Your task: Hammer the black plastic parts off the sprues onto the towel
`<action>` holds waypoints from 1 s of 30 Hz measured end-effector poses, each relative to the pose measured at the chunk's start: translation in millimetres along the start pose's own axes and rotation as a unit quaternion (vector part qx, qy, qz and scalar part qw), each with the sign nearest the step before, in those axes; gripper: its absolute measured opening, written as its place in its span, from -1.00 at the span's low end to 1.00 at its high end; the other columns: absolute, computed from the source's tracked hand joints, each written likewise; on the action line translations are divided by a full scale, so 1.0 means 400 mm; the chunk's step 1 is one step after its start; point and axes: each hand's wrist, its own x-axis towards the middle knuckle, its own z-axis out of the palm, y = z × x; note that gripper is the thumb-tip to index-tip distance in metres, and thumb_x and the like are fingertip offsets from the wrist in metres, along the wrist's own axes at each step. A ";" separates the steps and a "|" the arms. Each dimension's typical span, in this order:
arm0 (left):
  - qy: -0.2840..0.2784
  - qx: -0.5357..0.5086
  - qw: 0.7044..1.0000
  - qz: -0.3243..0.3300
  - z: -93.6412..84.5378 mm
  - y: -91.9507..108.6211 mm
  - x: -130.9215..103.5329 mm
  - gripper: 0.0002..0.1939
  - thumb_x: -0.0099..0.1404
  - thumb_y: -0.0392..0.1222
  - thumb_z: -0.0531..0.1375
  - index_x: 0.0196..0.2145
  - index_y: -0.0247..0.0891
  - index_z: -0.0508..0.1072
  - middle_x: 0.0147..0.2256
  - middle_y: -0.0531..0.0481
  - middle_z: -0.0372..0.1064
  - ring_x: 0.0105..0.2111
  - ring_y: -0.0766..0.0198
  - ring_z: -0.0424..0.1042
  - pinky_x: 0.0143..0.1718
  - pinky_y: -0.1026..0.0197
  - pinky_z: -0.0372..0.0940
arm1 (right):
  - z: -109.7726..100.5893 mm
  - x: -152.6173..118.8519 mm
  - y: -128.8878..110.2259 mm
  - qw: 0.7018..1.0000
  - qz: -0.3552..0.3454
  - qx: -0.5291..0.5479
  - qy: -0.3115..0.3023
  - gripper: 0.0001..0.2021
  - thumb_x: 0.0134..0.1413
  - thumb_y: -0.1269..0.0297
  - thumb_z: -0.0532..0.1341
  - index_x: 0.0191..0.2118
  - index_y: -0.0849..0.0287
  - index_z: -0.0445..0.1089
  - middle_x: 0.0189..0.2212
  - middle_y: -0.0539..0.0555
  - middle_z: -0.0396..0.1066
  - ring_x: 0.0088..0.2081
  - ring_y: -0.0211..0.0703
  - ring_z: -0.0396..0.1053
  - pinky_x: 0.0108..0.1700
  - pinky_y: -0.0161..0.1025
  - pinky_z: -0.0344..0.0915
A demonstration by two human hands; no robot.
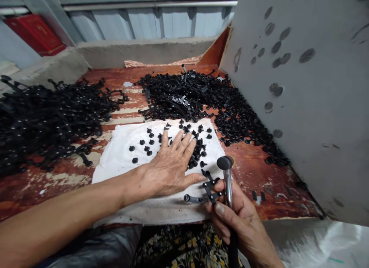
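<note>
My left hand (171, 166) lies with fingers spread over small black round stemmed pieces (197, 150) on a white cloth (118, 172). Part of that cluster is hidden under its fingers, and more pieces are scattered to the left. At the front right, my right hand (245, 220) is closed around a small hammer (228, 185) with a dark round head, a shiny metal shaft and a black grip. Between the same hand's thumb and fingers is a black jointed linkage (211, 193) of crossed bars with pins. My left thumb tip is close to the linkage's upper end.
A large heap of black jointed linkages (52, 122) covers the left of the worn red-brown table (259, 175). Behind the cloth is a pile of black bars (178, 95), running into round black pieces (242, 124) along an upright grey panel (314, 114) on the right.
</note>
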 end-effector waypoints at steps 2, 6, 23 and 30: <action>-0.022 -0.016 1.000 0.014 -0.002 0.017 0.018 -0.14 0.37 0.29 -0.10 0.34 -0.50 0.03 0.36 -0.45 -0.10 0.36 -0.34 -0.16 0.24 -0.50 -0.27 | 0.002 0.000 -0.001 1.000 -0.006 0.008 0.005 -0.63 0.00 0.14 0.42 -0.18 0.06 0.25 -0.48 -0.05 0.48 -0.71 -0.49 0.08 -0.68 -0.50 0.03; -0.039 -0.046 0.997 0.042 -0.013 0.030 0.037 -0.26 0.42 0.17 -0.08 0.36 -0.39 -0.01 0.39 -0.36 -0.16 0.37 -0.26 -0.21 0.26 -0.45 -0.23 | 0.005 -0.003 0.002 0.999 -0.022 0.041 0.024 -0.60 -0.03 0.11 0.44 -0.18 0.04 0.25 -0.48 -0.09 0.46 -0.71 -0.50 0.07 -0.68 -0.50 0.05; -0.059 -0.056 0.995 0.065 -0.009 0.027 0.134 -0.29 0.45 0.10 -0.13 0.40 -0.34 -0.11 0.42 -0.34 -0.32 0.39 -0.21 -0.30 0.24 -0.53 -0.33 | 0.008 -0.001 0.007 0.998 -0.030 0.049 0.024 -0.58 -0.05 0.10 0.46 -0.19 0.04 0.25 -0.50 -0.11 0.48 -0.71 -0.52 0.09 -0.68 -0.53 0.09; -0.055 -0.037 0.998 0.008 -0.034 -0.038 0.125 -0.34 0.46 0.09 -0.16 0.40 -0.22 -0.11 0.43 -0.26 -0.33 0.40 -0.22 -0.34 0.23 -0.53 -0.33 | 0.006 -0.004 0.010 0.996 -0.035 0.076 0.025 -0.58 -0.07 0.12 0.47 -0.19 0.04 0.26 -0.50 -0.11 0.49 -0.70 -0.52 0.11 -0.68 -0.54 0.10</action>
